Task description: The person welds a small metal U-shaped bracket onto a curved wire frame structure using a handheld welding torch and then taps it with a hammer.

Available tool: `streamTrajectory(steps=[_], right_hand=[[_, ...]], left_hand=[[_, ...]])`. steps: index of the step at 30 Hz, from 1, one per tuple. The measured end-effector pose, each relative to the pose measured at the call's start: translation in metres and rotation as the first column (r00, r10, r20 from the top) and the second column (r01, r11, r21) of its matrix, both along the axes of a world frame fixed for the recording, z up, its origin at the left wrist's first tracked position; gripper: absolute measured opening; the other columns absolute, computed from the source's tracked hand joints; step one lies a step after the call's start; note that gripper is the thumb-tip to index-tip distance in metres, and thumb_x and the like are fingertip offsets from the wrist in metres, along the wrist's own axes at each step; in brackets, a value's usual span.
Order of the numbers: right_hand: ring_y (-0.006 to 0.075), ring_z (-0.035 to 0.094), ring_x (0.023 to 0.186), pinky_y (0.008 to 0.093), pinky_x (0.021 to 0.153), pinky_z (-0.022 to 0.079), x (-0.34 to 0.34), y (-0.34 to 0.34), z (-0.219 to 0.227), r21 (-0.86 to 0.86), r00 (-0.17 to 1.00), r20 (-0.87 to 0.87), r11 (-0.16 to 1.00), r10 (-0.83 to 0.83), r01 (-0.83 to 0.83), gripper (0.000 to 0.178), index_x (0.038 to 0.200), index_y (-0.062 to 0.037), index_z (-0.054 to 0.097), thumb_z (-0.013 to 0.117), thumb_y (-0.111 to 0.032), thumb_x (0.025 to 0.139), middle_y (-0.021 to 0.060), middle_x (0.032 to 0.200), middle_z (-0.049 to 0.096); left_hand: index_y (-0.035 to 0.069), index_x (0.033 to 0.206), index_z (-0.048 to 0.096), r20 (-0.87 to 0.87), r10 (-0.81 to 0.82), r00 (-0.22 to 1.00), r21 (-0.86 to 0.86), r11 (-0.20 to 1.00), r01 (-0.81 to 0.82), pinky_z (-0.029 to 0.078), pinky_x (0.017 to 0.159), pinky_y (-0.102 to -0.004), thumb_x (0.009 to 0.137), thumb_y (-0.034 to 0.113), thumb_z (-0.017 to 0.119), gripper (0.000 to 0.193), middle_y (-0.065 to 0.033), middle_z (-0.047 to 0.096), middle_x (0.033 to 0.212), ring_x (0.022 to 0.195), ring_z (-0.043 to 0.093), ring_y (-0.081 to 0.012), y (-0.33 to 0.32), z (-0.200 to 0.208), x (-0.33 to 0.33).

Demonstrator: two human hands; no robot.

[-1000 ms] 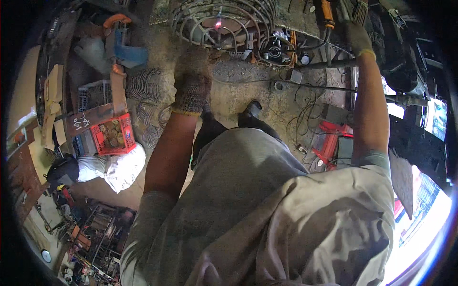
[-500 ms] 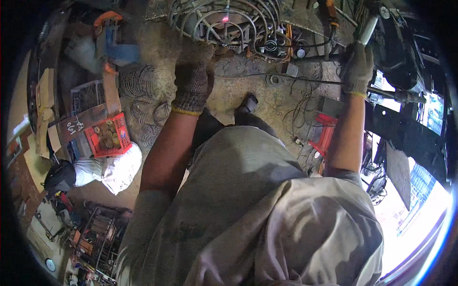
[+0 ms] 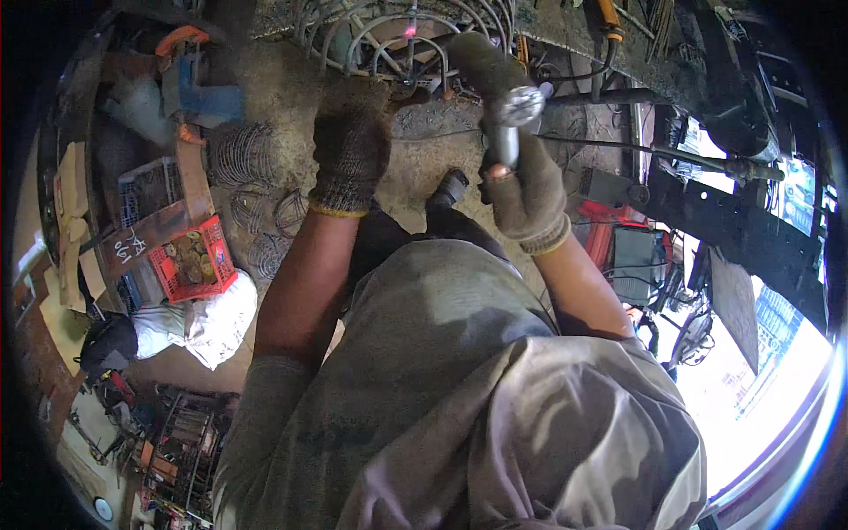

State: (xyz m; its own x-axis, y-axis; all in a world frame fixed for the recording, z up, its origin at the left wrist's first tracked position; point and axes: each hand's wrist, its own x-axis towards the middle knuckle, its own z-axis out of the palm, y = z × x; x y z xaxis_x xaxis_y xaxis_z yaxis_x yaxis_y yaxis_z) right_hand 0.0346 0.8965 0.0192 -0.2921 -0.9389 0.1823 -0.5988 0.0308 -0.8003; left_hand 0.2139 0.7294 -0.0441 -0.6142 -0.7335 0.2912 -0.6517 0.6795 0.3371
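My right hand (image 3: 528,190), in a knitted work glove, is closed around the silver tubular handle of a hammer (image 3: 502,141). The hammer's thick head, with a shiny round face, is raised above the hand and smeared by motion. On the left, my left hand (image 3: 352,146), gloved too, is closed beside the near edge of a frame of curved metal bars (image 3: 389,44). A dark, rusty piece (image 3: 412,99) juts out to the right of its fingers; what they grip is hidden. A pinkish-red bright spot (image 3: 409,32) shows on an upright rod among the bars.
A red crate (image 3: 196,261) of round parts and a white sack (image 3: 216,322) are at left, below wire coils (image 3: 243,155). A blue clamp-like tool (image 3: 201,93) lies farther up. At right, a cable-fed orange handle (image 3: 609,19) hangs near a long dark rod (image 3: 654,150).
My right hand has swung the hammer from the far right toward the middle, near the bar frame. My left hand has shifted slightly left.
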Motion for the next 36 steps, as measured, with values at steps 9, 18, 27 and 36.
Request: streamTrajectory(steps=[9,18,27,36], right_hand=[[0.0174,0.063,0.056,0.0317,0.053,0.049,0.003,-0.013,-0.002,0.011,0.993,-0.114,1.0,-0.026,0.028,0.042,0.122,0.0045,0.054,0.055,-0.031,0.099,0.008,0.069,0.063],[0.0158,0.064,0.061,0.0301,0.056,0.051,-0.001,-0.012,-0.015,0.069,0.993,-0.109,0.996,-0.047,0.055,0.043,0.123,0.004,0.054,0.055,-0.032,0.099,0.0075,0.073,0.065],[0.0146,0.059,0.065,0.0293,0.059,0.049,-0.025,0.001,-0.014,-0.086,0.945,0.24,0.965,-0.221,0.247,0.04,0.122,0.0031,0.054,0.059,-0.028,0.098,0.007,0.081,0.062],[0.0377,0.066,0.093,0.0449,0.084,0.049,-0.16,-0.028,0.056,0.226,0.692,-0.433,0.674,-0.577,0.703,0.054,0.123,-0.0033,0.059,0.055,-0.047,0.091,0.0222,0.1,0.069]], left_hand=[[0.004,0.102,0.069,-0.381,0.259,0.888,0.461,0.885,-0.061,0.052,0.078,-0.0424,0.09,0.028,0.062,0.028,-0.0196,0.068,0.1,0.092,0.066,-0.0342,0.003,0.005,-0.004],[0.006,0.103,0.072,-0.346,0.192,0.918,0.378,0.924,-0.052,0.054,0.077,-0.0447,0.085,0.014,0.064,0.021,-0.0183,0.071,0.092,0.086,0.069,-0.0344,0.005,-0.011,-0.003],[0.006,0.111,0.069,-0.033,-0.019,0.999,-0.05,0.999,0.018,0.053,0.078,-0.0422,0.088,0.017,0.065,0.026,-0.0146,0.07,0.095,0.087,0.066,-0.034,0.001,-0.006,0.006],[0.004,0.102,0.07,-0.409,0.494,0.767,0.704,0.706,-0.079,0.051,0.074,-0.0464,0.082,0.017,0.068,0.024,-0.0203,0.068,0.088,0.082,0.065,-0.0377,0.007,-0.01,-0.01]])
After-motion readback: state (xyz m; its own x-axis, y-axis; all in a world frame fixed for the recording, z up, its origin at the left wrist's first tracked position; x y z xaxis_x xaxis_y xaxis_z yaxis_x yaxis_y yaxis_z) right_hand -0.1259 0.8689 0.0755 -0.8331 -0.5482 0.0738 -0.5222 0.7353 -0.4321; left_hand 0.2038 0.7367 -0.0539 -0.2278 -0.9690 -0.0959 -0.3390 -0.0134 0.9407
